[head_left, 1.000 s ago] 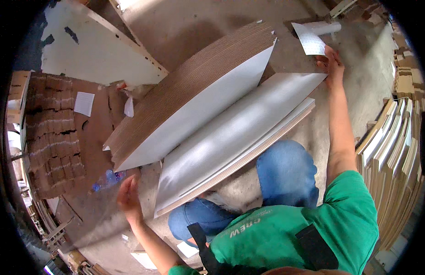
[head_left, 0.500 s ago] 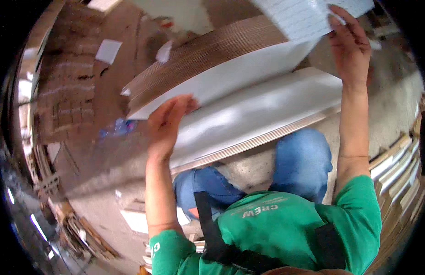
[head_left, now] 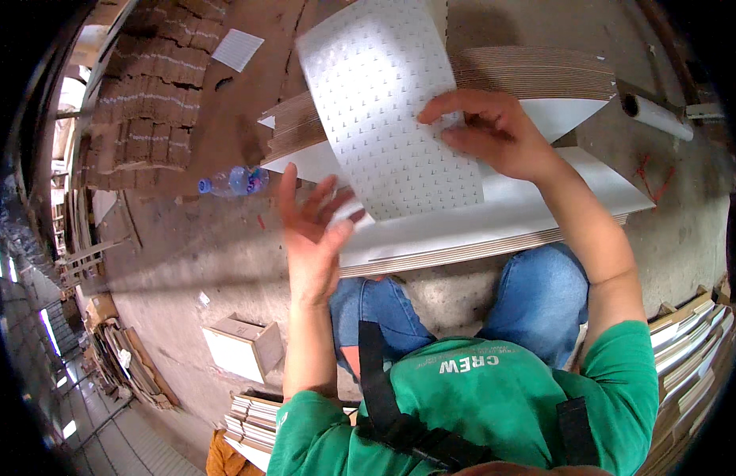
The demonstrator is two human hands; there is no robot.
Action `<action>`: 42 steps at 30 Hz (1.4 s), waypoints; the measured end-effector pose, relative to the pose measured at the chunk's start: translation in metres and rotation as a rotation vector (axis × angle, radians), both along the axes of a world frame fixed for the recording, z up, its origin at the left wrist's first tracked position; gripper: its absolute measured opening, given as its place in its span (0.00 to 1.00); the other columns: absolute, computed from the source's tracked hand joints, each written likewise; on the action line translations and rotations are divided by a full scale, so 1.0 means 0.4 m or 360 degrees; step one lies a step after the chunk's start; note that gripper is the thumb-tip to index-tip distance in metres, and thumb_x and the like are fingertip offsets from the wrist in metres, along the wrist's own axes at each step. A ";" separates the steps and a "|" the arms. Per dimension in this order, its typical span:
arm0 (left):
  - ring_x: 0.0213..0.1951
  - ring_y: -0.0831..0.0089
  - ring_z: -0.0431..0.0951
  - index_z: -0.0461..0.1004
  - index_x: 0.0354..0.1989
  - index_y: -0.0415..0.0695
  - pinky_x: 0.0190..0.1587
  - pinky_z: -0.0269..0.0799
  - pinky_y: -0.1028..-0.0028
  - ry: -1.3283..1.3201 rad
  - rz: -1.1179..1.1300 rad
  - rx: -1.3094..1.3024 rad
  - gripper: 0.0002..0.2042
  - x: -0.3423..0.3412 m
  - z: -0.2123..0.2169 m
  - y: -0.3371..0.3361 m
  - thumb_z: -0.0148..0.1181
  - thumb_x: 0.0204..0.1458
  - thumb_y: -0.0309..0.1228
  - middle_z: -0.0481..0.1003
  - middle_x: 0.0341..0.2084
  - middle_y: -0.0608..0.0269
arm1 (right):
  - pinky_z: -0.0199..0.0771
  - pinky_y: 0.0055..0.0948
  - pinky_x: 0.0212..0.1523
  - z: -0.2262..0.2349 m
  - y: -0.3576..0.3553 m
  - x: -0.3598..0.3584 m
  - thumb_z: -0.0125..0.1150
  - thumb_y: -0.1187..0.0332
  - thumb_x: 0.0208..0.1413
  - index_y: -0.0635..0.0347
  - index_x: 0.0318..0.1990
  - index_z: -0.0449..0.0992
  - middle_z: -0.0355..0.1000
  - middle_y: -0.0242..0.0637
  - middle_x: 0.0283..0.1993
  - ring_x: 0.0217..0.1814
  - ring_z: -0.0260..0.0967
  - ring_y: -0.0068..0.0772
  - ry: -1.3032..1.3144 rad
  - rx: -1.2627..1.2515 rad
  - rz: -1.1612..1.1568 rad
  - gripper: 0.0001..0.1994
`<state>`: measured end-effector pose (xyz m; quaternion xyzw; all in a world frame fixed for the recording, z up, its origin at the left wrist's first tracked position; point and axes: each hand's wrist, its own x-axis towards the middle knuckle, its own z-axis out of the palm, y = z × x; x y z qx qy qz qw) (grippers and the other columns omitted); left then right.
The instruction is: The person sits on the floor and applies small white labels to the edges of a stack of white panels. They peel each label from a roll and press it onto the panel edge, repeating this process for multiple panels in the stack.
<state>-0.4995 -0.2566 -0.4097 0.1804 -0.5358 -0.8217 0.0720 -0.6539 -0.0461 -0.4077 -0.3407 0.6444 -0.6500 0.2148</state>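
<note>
Head view: a white rectangular sheet with small dark marks is toward twelve o'clock, before fanned brown-edged white boards. The left hand, fingers spread, is near seven o'clock; the right hand curls at three o'clock, any pinch impossible to tell.

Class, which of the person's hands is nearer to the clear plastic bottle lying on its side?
Left. The left hand is just right of the bottle and slightly lower in the picture; the right hand is much farther right, beyond the patterned sheet's middle.
</note>
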 end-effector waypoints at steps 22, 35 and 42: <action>0.32 0.68 0.77 0.71 0.40 0.31 0.30 0.76 0.76 0.0082 0.0157 -0.0365 0.10 0.074 0.084 0.029 0.56 0.46 0.16 0.74 0.31 0.52 | 0.65 0.22 0.44 0.041 -0.120 0.054 0.68 0.69 0.39 0.62 0.40 0.74 0.71 0.35 0.41 0.43 0.66 0.23 -0.0294 0.0083 0.0573 0.18; 0.30 0.82 0.73 0.74 0.40 0.37 0.32 0.70 0.82 0.0232 0.0172 -0.0551 0.12 0.087 0.108 0.049 0.60 0.46 0.22 0.76 0.30 0.62 | 0.68 0.23 0.38 0.056 -0.105 0.113 0.70 0.73 0.33 0.63 0.32 0.74 0.72 0.34 0.34 0.36 0.68 0.25 -0.0293 0.0100 0.0137 0.14; 0.30 0.78 0.75 0.73 0.41 0.36 0.31 0.73 0.80 0.0378 0.0197 -0.0323 0.11 0.076 0.117 0.044 0.59 0.47 0.21 0.75 0.29 0.58 | 0.68 0.24 0.38 0.074 -0.118 0.136 0.69 0.75 0.34 0.62 0.31 0.74 0.71 0.33 0.33 0.36 0.67 0.24 -0.0243 -0.0027 0.0014 0.13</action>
